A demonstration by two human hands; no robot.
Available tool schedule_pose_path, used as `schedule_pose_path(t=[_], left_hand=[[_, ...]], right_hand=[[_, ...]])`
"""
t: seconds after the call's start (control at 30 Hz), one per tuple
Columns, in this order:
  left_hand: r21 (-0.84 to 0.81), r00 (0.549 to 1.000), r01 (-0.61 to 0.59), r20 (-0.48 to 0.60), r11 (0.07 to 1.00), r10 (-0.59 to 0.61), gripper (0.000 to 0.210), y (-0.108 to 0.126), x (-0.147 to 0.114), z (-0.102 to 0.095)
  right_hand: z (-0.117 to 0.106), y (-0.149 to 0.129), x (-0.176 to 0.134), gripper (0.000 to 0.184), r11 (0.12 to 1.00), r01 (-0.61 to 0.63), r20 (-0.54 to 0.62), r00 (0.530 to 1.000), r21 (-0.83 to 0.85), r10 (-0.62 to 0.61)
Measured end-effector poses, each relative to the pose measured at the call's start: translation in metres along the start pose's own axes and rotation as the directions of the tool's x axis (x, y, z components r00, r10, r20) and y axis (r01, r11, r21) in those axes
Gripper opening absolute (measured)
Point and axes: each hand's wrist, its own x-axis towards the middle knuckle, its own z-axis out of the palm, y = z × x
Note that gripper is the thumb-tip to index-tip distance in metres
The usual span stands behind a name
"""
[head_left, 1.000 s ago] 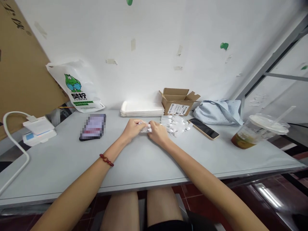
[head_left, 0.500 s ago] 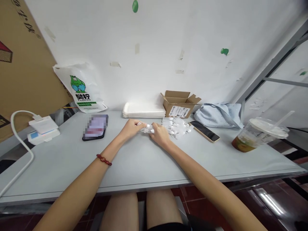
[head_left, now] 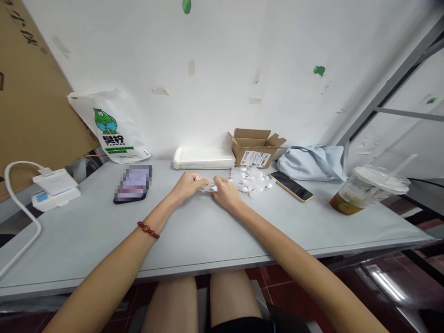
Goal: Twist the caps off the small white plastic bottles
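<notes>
Both hands meet over the table, close in front of a stack of white trays. Between them is a small clear plastic piece with white knobs (head_left: 209,188); its exact kind is too small to make out. My left hand (head_left: 189,186) has its fingers closed on the piece's left side, thumb on top. At its right side, my right hand (head_left: 226,193) is closed too, knuckles up, and hides part of it. Just right of my right hand lies a loose pile of similar clear plastic pieces with white knobs (head_left: 255,180).
Behind are the white tray stack (head_left: 203,157) and an open cardboard box (head_left: 255,150). A phone (head_left: 292,186), a light blue cloth bag (head_left: 308,163) and a tilted drink cup (head_left: 364,192) sit right. Leftward are another phone (head_left: 133,183), a white bag (head_left: 111,134) and a charger (head_left: 55,187).
The view has shifted slightly, moving everything a little left in the picture. Both hands stay together on the small plastic piece, with little other visible motion.
</notes>
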Motion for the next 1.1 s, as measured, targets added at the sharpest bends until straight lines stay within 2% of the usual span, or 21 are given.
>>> schedule_pose_path(t=[0.17, 0.3, 0.43, 0.6, 0.73, 0.87, 0.93, 1.03, 1.1], left_hand=[[-0.13, 0.982, 0.178, -0.046, 0.975, -0.185, 0.029, 0.003, 0.001, 0.006], [-0.195, 0.953, 0.293, -0.02, 0.936, -0.302, 0.026, 0.005, 0.0, 0.005], [-0.201, 0.962, 0.269, 0.012, 0.942, -0.272, 0.026, 0.006, -0.003, -0.002], [-0.18, 0.967, 0.255, 0.037, 0.95, -0.252, 0.036, 0.008, -0.003, -0.005], [-0.141, 0.969, 0.228, -0.066, 0.963, -0.239, 0.031, 0.005, -0.001, 0.005], [-0.119, 0.947, 0.253, -0.171, 0.96, -0.271, 0.028, 0.003, -0.002, 0.011], [-0.135, 0.955, 0.251, -0.125, 0.959, -0.267, 0.03, 0.005, -0.003, 0.008], [-0.165, 0.971, 0.24, 0.034, 0.957, -0.238, 0.029, 0.008, -0.005, 0.0], [-0.165, 0.97, 0.24, 0.072, 0.957, -0.231, 0.027, 0.008, -0.005, -0.002]], right_hand=[[0.0, -0.001, -0.001, 0.025, 0.999, 0.007, 0.004, 1.0, -0.035, -0.006], [0.003, 0.0, 0.0, 0.024, 0.998, 0.024, -0.014, 1.0, -0.051, -0.025], [0.003, 0.0, 0.0, 0.023, 0.998, 0.017, -0.02, 1.0, -0.053, -0.018], [0.0, -0.002, -0.001, 0.024, 0.998, 0.008, 0.0, 1.0, -0.057, -0.008], [-0.002, -0.003, -0.002, 0.025, 0.998, 0.004, 0.018, 1.0, -0.055, -0.003], [0.0, -0.002, -0.001, 0.024, 0.998, 0.007, 0.011, 1.0, -0.058, -0.006], [0.001, -0.002, -0.001, 0.024, 0.998, 0.005, 0.003, 1.0, -0.059, -0.005], [0.002, -0.001, -0.001, 0.023, 0.998, 0.009, -0.003, 1.0, -0.06, -0.009], [0.002, -0.001, -0.001, 0.023, 0.998, 0.003, -0.005, 1.0, -0.063, -0.003]])
